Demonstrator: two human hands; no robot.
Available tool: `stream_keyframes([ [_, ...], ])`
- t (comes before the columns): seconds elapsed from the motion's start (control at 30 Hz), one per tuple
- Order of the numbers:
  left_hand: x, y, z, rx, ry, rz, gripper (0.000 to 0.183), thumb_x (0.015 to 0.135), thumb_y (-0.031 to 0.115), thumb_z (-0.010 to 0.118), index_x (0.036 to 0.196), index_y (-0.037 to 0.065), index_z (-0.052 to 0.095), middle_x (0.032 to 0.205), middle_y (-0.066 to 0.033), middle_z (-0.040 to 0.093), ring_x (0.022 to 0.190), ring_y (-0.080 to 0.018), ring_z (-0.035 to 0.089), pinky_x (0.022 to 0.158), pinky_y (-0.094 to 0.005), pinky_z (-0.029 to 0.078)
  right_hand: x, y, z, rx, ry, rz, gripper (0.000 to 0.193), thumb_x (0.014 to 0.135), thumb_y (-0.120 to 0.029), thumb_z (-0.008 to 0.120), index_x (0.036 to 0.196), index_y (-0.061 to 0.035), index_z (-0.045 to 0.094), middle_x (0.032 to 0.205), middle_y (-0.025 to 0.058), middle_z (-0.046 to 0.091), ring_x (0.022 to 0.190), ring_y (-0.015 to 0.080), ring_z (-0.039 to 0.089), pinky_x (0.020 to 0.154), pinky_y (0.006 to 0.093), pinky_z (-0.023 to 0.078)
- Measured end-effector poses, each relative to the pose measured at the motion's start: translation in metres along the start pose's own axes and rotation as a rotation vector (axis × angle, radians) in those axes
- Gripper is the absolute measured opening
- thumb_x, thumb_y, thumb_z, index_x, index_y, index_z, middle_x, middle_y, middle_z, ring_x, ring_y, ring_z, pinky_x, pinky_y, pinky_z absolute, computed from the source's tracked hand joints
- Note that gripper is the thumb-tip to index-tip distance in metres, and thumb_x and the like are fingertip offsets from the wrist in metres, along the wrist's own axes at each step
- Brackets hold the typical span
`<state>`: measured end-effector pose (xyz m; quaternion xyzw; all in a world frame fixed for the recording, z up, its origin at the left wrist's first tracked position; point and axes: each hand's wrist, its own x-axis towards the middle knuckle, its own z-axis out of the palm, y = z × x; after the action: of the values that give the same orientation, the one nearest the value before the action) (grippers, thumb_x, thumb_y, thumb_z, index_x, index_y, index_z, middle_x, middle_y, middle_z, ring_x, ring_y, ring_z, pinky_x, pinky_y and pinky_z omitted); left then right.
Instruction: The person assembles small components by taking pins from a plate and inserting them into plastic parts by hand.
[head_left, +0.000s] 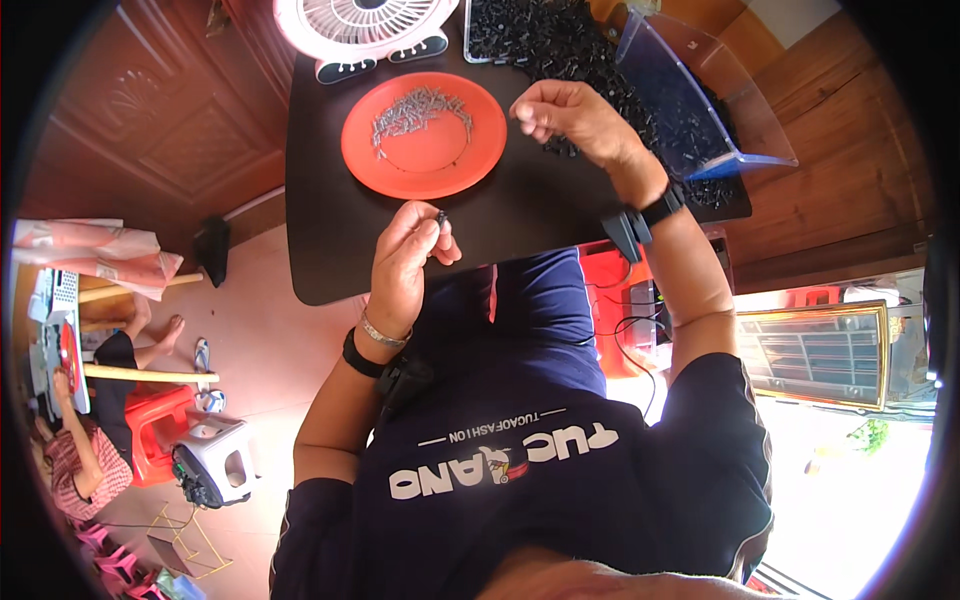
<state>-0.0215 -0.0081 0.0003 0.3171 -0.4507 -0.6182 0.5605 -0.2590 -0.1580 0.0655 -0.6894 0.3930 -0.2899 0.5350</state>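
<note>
My left hand [405,255] is near the front of the dark table, its thumb and fingers pinched on a small black part [442,216]. Over the table to the right of the plate, my right hand [575,118] is closed in a pinch; whatever its fingertips hold is too small to make out. Between and beyond the hands sits an orange-red plate [425,182]. Small silvery metal pins or screws [420,110] are heaped on its far half, with a thin curve of them along its inner ring.
A pile of small black parts [560,45] covers the back right of the table [330,240]. A clear blue-tinted plastic bin [690,110] lies among them. A white fan [370,25] stands at the back left. Another person [90,450] sits at far left beside stools.
</note>
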Motion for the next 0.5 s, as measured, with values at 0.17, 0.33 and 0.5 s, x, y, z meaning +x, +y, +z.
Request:
stream_keyframes([
  [0.17, -0.003, 0.008, 0.018, 0.092, -0.061, -0.014, 0.024, 0.096, 0.024, 0.043, 0.093, 0.001, 0.049, 0.076, -0.0028, 0.048, 0.07, -0.0136, 0.052, 0.068, -0.0261, 0.042, -0.039, -0.012, 0.054, 0.363, -0.224, 0.028, 0.022, 0.088, -0.023, 0.065, 0.092, -0.002, 0.065, 0.076, -0.0008, 0.061, 0.067, 0.0066, 0.056, 0.064, 0.0196, 0.045],
  [0.33, -0.004, 0.007, 0.023, 0.139, -0.08, 0.049, 0.027, 0.097, 0.025, 0.045, 0.091, 0.0, 0.05, 0.074, -0.0034, 0.05, 0.069, -0.0125, 0.052, 0.066, -0.0252, 0.043, -0.049, -0.017, 0.075, 0.39, -0.317, 0.026, 0.021, 0.089, -0.026, 0.065, 0.09, -0.0043, 0.065, 0.073, -0.0038, 0.057, 0.067, 0.0058, 0.052, 0.063, 0.0212, 0.043],
  [0.5, -0.008, 0.002, 0.022, 0.147, -0.079, 0.106, 0.025, 0.098, 0.023, 0.045, 0.088, 0.0, 0.05, 0.072, -0.0044, 0.052, 0.068, -0.0114, 0.053, 0.065, -0.0247, 0.043, -0.052, -0.016, 0.081, 0.38, -0.319, 0.029, 0.02, 0.09, -0.024, 0.063, 0.089, -0.0037, 0.064, 0.073, -0.0022, 0.059, 0.066, 0.006, 0.052, 0.06, 0.02, 0.043],
])
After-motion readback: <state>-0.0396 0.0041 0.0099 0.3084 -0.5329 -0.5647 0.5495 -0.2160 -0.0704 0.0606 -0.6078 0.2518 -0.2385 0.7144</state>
